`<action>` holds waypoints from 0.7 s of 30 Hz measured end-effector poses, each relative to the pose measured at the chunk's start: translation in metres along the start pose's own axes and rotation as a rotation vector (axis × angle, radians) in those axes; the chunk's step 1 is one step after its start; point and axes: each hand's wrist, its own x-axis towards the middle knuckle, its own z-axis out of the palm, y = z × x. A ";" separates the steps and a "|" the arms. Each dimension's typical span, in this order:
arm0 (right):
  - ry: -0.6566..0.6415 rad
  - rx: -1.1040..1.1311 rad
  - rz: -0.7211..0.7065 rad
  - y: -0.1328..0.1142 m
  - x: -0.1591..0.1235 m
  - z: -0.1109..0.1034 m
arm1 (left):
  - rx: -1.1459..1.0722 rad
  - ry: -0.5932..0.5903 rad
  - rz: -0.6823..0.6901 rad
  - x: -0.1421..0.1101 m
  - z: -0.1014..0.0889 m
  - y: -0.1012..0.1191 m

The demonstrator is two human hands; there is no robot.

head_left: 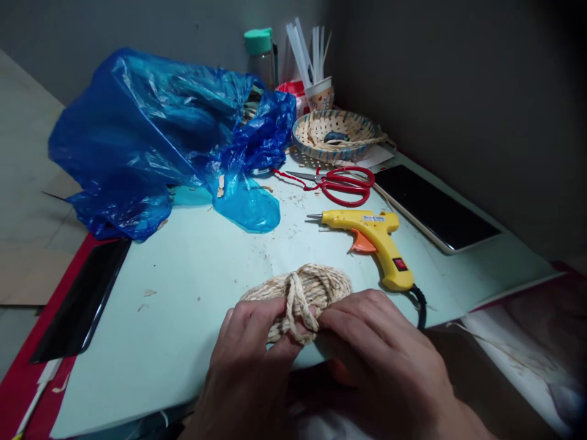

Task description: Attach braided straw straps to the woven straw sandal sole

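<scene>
A coiled piece of pale braided straw cord [321, 278] lies at the near edge of the table, between my two hands. My left hand [254, 342] is closed on its left side, fingertips at a loop of the cord. From the right, my right hand [371, 342] pinches the cord beside that loop. The fingertips are partly hidden behind the knuckles and the strands. Just beyond my right hand rests a yellow glue gun [367, 232] with an orange trigger, its nozzle pointing left. Red-handled scissors [346, 185] lie behind it.
A blue plastic bag [151, 134] fills the back left. At the back are a woven basket [339, 131], a cup [320, 95] of glue sticks and a green-lidded bottle [260, 55]. A tablet [431, 205] lies right, a dark phone-like slab [82, 299] left. The glue gun's cable [418, 305] runs beside my right hand.
</scene>
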 end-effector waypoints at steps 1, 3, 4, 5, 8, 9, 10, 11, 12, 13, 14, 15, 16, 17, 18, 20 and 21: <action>-0.018 0.001 0.000 0.001 0.000 0.000 | -0.010 -0.010 -0.005 0.000 -0.001 -0.001; -0.040 0.012 0.009 0.001 0.000 0.000 | -0.054 -0.049 -0.023 -0.002 -0.006 -0.003; -0.046 0.022 0.013 0.002 0.000 0.001 | -0.092 -0.071 -0.037 -0.003 -0.010 -0.005; -0.047 0.030 0.019 0.002 0.000 0.001 | -0.131 -0.089 -0.055 -0.004 -0.014 -0.006; -0.045 0.039 0.013 0.002 0.002 0.000 | -0.174 -0.103 -0.121 -0.003 -0.029 -0.012; -0.040 0.036 0.009 0.002 0.002 0.000 | -0.134 -0.082 -0.144 -0.002 -0.033 -0.015; -0.038 0.036 0.005 0.002 0.003 -0.001 | -0.071 -0.050 -0.161 0.001 -0.037 -0.018; -0.037 0.035 0.001 0.002 0.004 -0.001 | -0.004 -0.014 -0.173 0.004 -0.039 -0.021; -0.037 0.033 -0.003 0.002 0.006 -0.001 | 0.052 0.008 -0.184 0.008 -0.041 -0.025; -0.038 0.031 -0.006 0.002 0.006 -0.001 | 0.080 -0.008 -0.183 0.012 -0.041 -0.028; -0.037 0.029 -0.011 0.002 0.007 0.000 | 0.072 -0.065 -0.175 0.017 -0.041 -0.031; -0.022 0.023 -0.022 0.002 0.007 0.001 | 0.034 -0.162 -0.166 0.021 -0.039 -0.033; -0.006 0.016 -0.031 0.003 0.007 0.002 | -0.020 -0.270 -0.164 0.026 -0.038 -0.035; 0.005 0.013 -0.038 0.004 0.007 0.003 | -0.082 -0.351 -0.174 0.031 -0.037 -0.036; 0.013 0.010 -0.040 0.005 0.007 0.004 | -0.153 -0.412 -0.210 0.036 -0.036 -0.035; 0.008 0.017 -0.031 0.008 0.006 0.003 | -0.343 -0.458 -0.387 0.044 -0.036 -0.032; -0.012 0.043 -0.025 0.009 0.006 0.002 | -0.484 -0.504 -0.516 0.046 -0.037 -0.029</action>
